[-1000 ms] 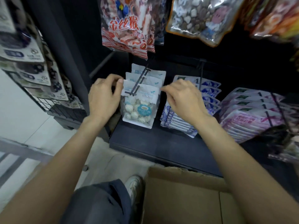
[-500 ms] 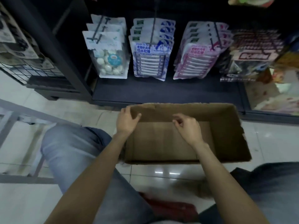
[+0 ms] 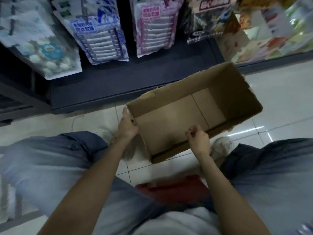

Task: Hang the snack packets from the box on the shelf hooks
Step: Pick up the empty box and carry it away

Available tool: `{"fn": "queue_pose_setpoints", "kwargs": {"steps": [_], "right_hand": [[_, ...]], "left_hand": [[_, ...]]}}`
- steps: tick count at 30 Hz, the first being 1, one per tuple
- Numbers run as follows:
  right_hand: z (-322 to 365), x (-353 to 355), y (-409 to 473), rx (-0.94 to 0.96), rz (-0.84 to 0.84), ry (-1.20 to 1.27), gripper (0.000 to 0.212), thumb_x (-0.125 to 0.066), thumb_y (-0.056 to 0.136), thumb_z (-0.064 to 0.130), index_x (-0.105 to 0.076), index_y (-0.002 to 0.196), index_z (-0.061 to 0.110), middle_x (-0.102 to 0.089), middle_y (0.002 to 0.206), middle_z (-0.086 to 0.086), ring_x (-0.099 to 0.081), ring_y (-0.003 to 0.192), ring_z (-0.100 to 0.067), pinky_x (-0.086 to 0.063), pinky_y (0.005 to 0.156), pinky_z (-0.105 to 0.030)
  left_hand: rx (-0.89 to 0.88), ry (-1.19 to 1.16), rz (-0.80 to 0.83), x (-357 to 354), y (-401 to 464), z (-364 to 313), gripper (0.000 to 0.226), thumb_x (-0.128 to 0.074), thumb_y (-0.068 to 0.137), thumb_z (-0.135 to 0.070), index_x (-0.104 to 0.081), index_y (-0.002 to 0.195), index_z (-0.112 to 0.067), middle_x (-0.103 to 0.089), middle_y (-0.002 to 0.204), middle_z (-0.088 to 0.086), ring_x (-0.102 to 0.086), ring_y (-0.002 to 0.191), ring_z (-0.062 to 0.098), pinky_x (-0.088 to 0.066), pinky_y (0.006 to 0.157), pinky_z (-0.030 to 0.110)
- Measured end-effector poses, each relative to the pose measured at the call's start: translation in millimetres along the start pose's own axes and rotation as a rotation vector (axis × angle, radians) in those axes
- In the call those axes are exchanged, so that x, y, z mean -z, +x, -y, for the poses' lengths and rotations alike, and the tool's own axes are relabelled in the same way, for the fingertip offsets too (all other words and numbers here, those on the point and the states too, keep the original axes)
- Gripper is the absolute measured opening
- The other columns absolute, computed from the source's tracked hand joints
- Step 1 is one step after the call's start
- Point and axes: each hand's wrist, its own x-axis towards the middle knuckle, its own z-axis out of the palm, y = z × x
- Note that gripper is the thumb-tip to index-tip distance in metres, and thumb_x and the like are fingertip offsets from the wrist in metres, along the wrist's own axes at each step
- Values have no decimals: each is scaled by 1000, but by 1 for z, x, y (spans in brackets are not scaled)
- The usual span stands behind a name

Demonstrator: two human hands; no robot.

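- Overhead, the dark metal shelf [image 3: 118,82] runs across the top of the view, its base ledge just above the pale tiled floor [image 3: 279,99].
- Next, the open brown cardboard box [image 3: 237,85] sits on the floor in front of the shelf, turned at an angle; its inside shows bare cardboard.
- Then the hanging snack packets: a white packet of round pale sweets [image 3: 42,51] at left, a blue-and-white packet [image 3: 101,39] beside it, a pink-and-white packet [image 3: 152,31] further right.
- Below, the left hand [image 3: 128,126] grips the box's near-left corner, fingers curled over the rim.
- Lastly, the right hand [image 3: 198,138] hovers over the box's near wall with fingers curled tight, holding nothing visible.
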Motion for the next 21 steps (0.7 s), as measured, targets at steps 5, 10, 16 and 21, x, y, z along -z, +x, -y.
{"fn": "queue_pose_setpoints", "kwargs": {"steps": [5,10,16,21], "right_hand": [[-43,21,-6,-158,-214,136,27,-63,89,23,-59,115,13,-55,119,-12,-52,105,-26,-44,87,-36],[-56,36,3,-490,-290,421,70,-64,90,26,-24,147,18,-29,148,-16,-38,130,-32,-32,106,-41],[-64,23,38,-599,-150,530,94,-55,95,22,22,147,29,-59,121,-20,-59,87,-29,-47,83,-39],[-62,30,61,-719,-180,583,64,-30,103,28,13,147,43,-52,113,3,-46,77,-9,-44,89,-47]], "left_hand": [[-223,385,-98,-49,-1,-43,96,-77,73,-24,-17,148,-22,-32,140,14,-39,121,32,-42,93,41],[-587,547,-48,-61,32,-91,79,-71,81,-26,-27,146,-23,-29,149,9,-28,134,28,-35,106,43],[-556,849,106,-84,89,-146,75,-54,93,-39,-10,151,-20,-48,137,14,-51,120,32,-39,98,43],[-743,1079,243,-116,103,-183,41,-33,102,-29,-33,141,-17,-60,119,11,-62,90,33,-46,68,37]]}}
